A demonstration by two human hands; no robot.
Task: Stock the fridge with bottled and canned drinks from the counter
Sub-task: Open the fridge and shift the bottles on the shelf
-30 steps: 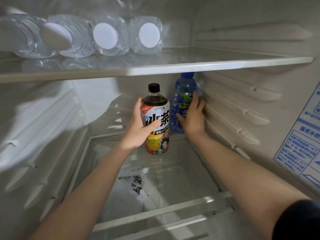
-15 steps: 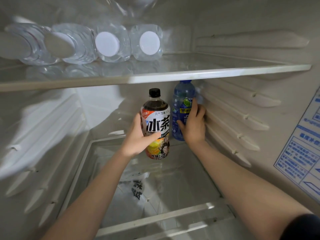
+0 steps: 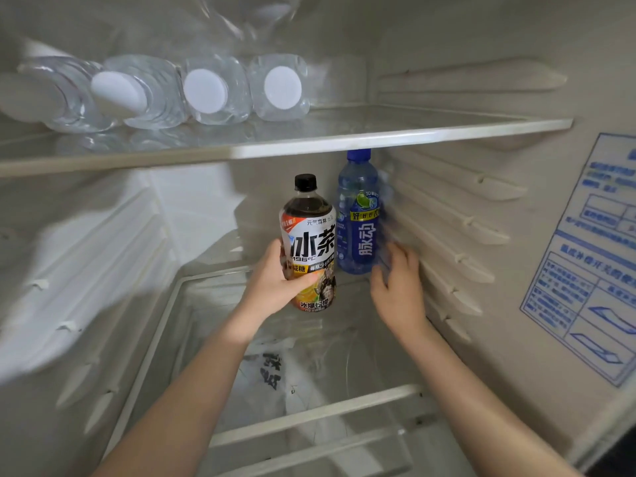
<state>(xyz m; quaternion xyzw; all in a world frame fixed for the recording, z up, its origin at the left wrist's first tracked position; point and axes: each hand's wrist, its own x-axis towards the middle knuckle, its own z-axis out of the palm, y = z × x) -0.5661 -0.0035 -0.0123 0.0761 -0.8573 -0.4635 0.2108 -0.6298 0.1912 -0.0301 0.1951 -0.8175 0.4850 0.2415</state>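
Water bottles crowd the upper shelf's left half. Below, a blue drink bottle and iced tea bottle block the back right; leftward is open.

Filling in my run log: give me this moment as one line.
phase: placing | left hand: grips tea bottle, upright | right hand: relaxed beside blue bottle | blue bottle: standing, rear corner

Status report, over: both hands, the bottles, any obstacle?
Left hand grips tea bottle, upright. Right hand open beside blue bottle, standing back right. No obstacle seen.
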